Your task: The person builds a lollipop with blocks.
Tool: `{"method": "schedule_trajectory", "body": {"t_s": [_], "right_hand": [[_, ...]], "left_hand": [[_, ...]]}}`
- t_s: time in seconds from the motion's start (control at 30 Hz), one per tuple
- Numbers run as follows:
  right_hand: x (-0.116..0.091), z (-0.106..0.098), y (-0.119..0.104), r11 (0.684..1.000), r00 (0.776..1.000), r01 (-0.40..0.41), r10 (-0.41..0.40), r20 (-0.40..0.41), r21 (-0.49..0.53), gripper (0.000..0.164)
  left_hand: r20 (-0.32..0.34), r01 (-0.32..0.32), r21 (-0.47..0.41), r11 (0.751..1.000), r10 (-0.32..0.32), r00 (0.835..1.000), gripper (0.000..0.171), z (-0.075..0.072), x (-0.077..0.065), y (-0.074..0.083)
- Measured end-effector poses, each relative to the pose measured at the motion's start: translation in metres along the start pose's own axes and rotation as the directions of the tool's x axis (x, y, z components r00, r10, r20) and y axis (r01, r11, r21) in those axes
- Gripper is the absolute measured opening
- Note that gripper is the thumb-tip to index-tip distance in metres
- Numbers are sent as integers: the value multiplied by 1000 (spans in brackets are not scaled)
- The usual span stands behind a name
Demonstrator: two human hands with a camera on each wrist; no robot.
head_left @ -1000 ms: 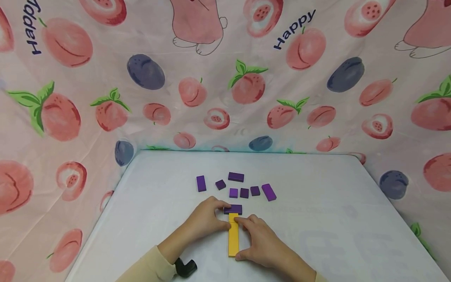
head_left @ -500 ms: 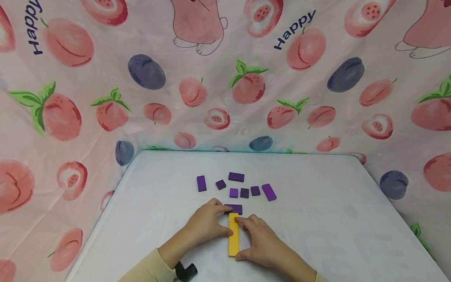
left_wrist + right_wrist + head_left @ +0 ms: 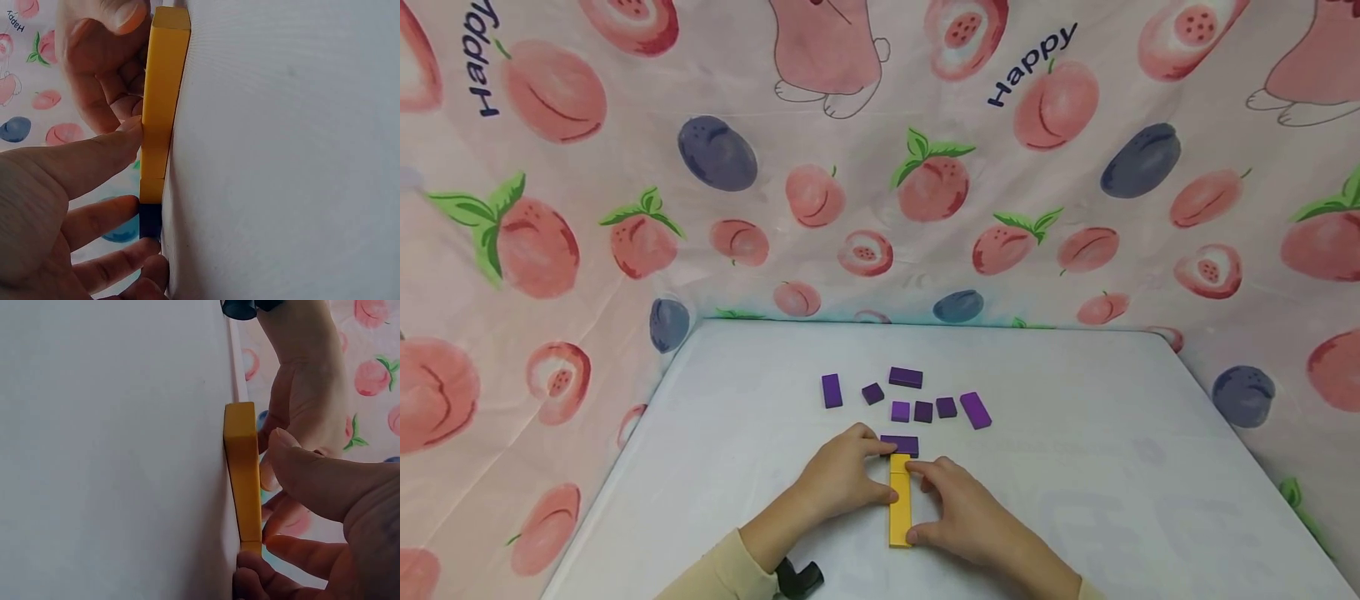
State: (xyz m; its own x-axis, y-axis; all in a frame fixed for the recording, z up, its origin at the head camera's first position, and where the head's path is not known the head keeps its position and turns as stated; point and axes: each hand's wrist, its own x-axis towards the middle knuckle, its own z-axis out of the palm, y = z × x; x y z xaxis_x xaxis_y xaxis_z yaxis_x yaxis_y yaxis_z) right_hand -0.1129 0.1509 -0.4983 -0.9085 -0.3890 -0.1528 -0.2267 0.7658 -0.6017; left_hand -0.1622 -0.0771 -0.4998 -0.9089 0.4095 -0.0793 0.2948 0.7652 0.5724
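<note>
A long yellow block lies on the white table with a short yellow block against its far end. Across that end sits a purple block, so the three form a T. My left hand rests its thumb on the long yellow block and touches the purple block's left part with its index finger. On the other side, my right hand has its index finger at the short yellow block and its thumb by the near end of the long one. In the right wrist view, other fingertips touch the short block's side.
Beyond the T lie purple oblong blocks and small purple cubes, several pieces in all. A black object sits at the left wrist. A fruit-print cloth hangs behind and beside the white table.
The left thumb has slid slightly nearer along the yellow block, and the left index finger has shifted a little on the purple block. The head view has turned slightly. The blocks keep their arrangement.
</note>
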Motion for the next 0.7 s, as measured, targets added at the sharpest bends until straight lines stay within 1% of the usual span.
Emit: {"method": "schedule_trajectory", "body": {"t_s": [0.23, 0.53, 0.63, 0.7], "right_hand": [[5, -6, 0, 996, 999, -37, 38, -7, 80, 79], [13, -10, 2, 992, 995, -87, 91, -49, 88, 69], [17, -10, 3, 992, 993, -85, 92, -72, 90, 67], [20, -10, 4, 994, 992, -70, 79, -97, 89, 64]], "left_hand": [[4, 17, 5, 1000, -17, 1000, 68, -1, 0, 1], [-1, 14, 4, 1000, -14, 1000, 68, -1, 0, 2], [-1, 16, 6, 1000, -16, 1000, 68, -1, 0, 2], [1, 22, 10, 1000, -22, 1000, 68, -1, 0, 3]]}}
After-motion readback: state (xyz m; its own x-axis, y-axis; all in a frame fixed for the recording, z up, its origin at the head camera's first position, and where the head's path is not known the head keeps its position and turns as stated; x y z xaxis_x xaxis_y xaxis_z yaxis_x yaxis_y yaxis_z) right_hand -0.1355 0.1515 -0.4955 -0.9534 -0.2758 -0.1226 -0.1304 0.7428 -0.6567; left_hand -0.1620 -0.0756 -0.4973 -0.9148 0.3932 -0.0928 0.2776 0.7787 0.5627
